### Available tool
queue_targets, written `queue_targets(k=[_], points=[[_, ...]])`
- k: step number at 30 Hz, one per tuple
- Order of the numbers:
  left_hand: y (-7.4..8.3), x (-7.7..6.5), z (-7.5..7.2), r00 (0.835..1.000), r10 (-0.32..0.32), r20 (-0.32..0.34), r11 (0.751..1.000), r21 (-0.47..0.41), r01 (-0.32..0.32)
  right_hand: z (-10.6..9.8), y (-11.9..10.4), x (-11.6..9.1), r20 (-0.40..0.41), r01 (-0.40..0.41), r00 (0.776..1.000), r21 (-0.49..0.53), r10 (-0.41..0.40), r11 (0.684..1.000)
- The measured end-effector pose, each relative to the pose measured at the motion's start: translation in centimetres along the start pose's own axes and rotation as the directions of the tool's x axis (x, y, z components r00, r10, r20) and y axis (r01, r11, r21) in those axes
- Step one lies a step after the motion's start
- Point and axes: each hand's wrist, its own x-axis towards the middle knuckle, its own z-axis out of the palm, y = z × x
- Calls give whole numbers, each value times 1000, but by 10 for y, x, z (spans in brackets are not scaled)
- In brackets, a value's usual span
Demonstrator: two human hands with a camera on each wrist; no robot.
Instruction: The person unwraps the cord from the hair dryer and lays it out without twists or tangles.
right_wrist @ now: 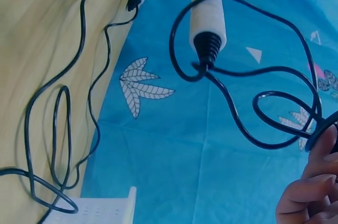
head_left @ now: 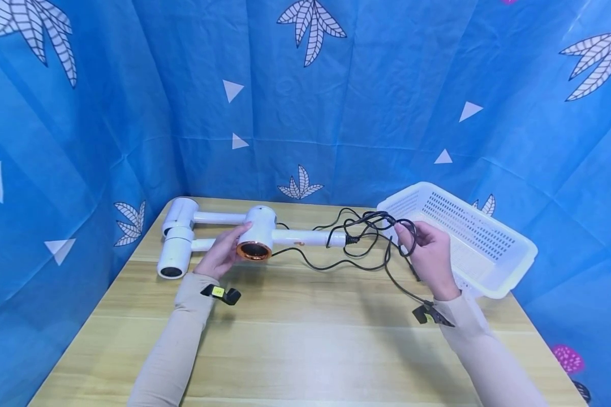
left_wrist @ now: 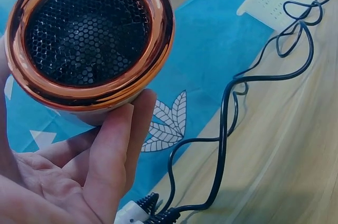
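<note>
My left hand (head_left: 223,254) holds a white hair dryer (head_left: 305,238) by its barrel, raised over the table. The dryer's copper-rimmed end (left_wrist: 158,60), with a dark mesh inside, faces me, and its handle points right. In the left wrist view, the fingers support the barrel from below. My right hand (head_left: 431,257) pinches loops of the dryer's black cord (right_wrist: 259,73) near the basket. Two more white hair dryers lie at the left, one behind (head_left: 180,212) and one in front (head_left: 175,257); the left hand partly covers the front one's handle.
A white perforated basket (head_left: 526,254) stands at the table's right side, behind the right hand. Other black cords (right_wrist: 83,28) trail across the wooden table (head_left: 305,350) between the hands. A blue patterned curtain (head_left: 377,102) surrounds the table's back and sides.
</note>
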Motion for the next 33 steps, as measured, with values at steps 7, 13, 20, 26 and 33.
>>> queue_targets(k=[7, 13, 20, 26, 33], points=[[2, 0, -3, 1000, -11, 1, 1000, -26, 11, -2, 2, -15, -50, 49, 998, 25, -48, 998], [4, -2, -6, 1000, -4, 4, 998, -67, 4, -3, 3, -21, -81, 51, 996, 53, -47, 997], [6, -3, -10, 1000, -11, -14, 995, -101, 9, -5, 6, -28, -126, 90, 989, 67, -81, 994], [9, -4, -16, 999, -15, -49, 991, -135, 9, -8, 9, -34, -177, 133, 977, 85, -116, 988], [14, -7, -24, 998, 7, -66, 981, -194, -19, -15, 16, -41, -212, 140, 970, 107, -115, 984]])
